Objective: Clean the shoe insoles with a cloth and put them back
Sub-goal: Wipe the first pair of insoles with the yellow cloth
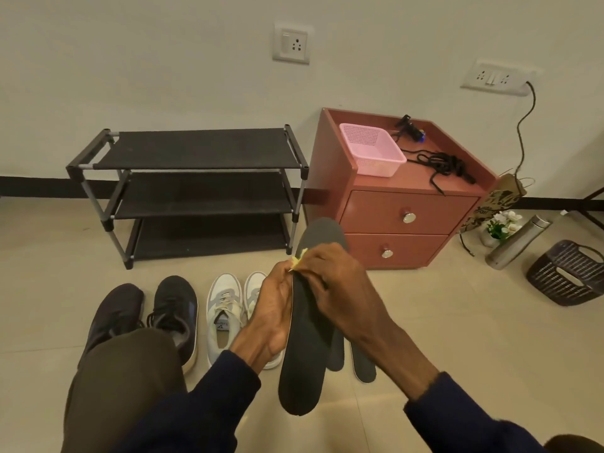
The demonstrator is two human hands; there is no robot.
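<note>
- A person holds a dark insole (304,341) upright in front of the red cabinet (408,207), its toe end overlapping the lower drawer in view.
- The left hand (271,317) grips the insole's left edge; its fingers are hidden behind the insole.
- The right hand (330,282) curls over a yellow cloth (300,257) and presses it to the insole's upper half; only a scrap of cloth shows above the knuckles.
- Two floor insoles (365,367) lie before the cabinet, largely hidden by the held one and the right forearm.
- White shoes (225,318) stand left of the cabinet, one partly covered by the left hand; dark shoes (173,312) sit farther left, one cut off by a knee.
- A rack (196,148) stands just left of the cabinet.
- A pink basket (372,148) and a black cord tangle (441,163) sit on the cabinet top; what the tangle is cannot be made out.
</note>
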